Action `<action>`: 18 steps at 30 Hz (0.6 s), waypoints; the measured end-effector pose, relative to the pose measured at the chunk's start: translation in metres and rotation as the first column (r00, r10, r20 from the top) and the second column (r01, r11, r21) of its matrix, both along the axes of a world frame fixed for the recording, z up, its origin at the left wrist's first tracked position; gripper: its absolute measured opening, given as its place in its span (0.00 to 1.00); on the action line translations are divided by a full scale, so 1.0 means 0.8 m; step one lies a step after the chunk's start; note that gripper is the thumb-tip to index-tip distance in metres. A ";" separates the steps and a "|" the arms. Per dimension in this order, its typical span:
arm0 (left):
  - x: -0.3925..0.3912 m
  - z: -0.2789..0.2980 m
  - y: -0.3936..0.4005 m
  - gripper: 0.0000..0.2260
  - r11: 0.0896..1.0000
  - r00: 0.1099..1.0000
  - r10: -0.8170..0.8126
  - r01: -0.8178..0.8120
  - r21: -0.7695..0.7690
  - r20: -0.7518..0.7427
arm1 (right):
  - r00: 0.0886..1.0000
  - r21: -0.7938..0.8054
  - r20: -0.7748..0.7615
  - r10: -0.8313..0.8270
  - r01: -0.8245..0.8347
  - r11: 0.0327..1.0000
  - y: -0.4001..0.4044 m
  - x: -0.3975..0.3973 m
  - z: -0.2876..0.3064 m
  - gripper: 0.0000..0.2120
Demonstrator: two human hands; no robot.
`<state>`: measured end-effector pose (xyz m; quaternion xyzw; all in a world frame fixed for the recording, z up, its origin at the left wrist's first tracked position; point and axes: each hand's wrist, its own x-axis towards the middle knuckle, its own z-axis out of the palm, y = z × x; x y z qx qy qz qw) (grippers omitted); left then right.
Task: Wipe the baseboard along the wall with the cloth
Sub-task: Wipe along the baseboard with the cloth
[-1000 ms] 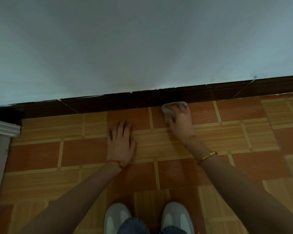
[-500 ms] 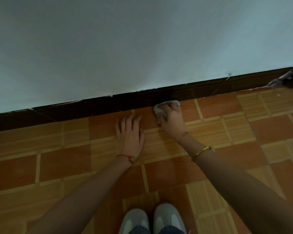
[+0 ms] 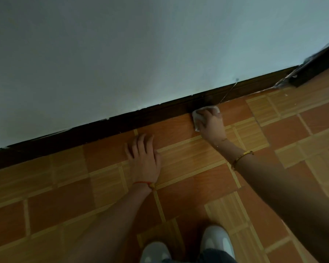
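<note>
Two white shoes (image 3: pixel 186 245) sat at the bottom edge, their heels cut off by the frame, on a floor (image 3: pixel 68 202) of orange and tan tiles. Both forearms reached forward from below, the upper arms out of view. The left hand (image 3: pixel 144 160) lay palm down on the tiles, fingers (image 3: pixel 139 145) straight and close together, holding nothing; a red cord (image 3: pixel 142 183) circled its wrist. The right arm wore a gold bangle (image 3: pixel 242 158). Farther on, the right hand (image 3: pixel 211 124) pressed a pale cloth (image 3: pixel 197 118) against the foot of the dark baseboard (image 3: pixel 122 122), where it met the floor. Its fingers were curled over the cloth, hiding most of it, so only the cloth's left and top edges showed. Above the baseboard rose a plain grey-white wall (image 3: pixel 141 54). At the far right a dark object (image 3: pixel 315 69) was blurred and hard to identify.
</note>
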<state>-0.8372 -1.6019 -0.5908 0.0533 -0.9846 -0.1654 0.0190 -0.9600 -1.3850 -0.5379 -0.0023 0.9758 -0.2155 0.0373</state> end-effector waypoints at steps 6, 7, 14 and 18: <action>0.000 -0.001 0.000 0.23 0.999 1.000 0.001 -0.002 -0.037 -0.017 | 0.939 -0.088 0.037 0.343 -0.339 0.937 -0.076 0.026 0.002 0.19; 0.000 -0.001 0.001 0.23 0.999 1.000 0.003 -0.003 -0.035 -0.022 | 0.911 -0.085 0.034 0.411 -0.407 0.909 -0.078 0.028 0.002 0.19; -0.001 -0.005 0.000 0.22 1.000 0.998 0.010 -0.011 -0.006 -0.069 | 0.978 0.006 -0.041 0.205 -0.205 0.979 -0.006 0.006 0.002 0.17; -0.002 -0.008 0.004 0.22 1.000 0.994 0.021 -0.023 -0.019 -0.103 | 0.998 0.025 -0.058 0.027 -0.025 0.999 0.054 -0.016 0.000 0.17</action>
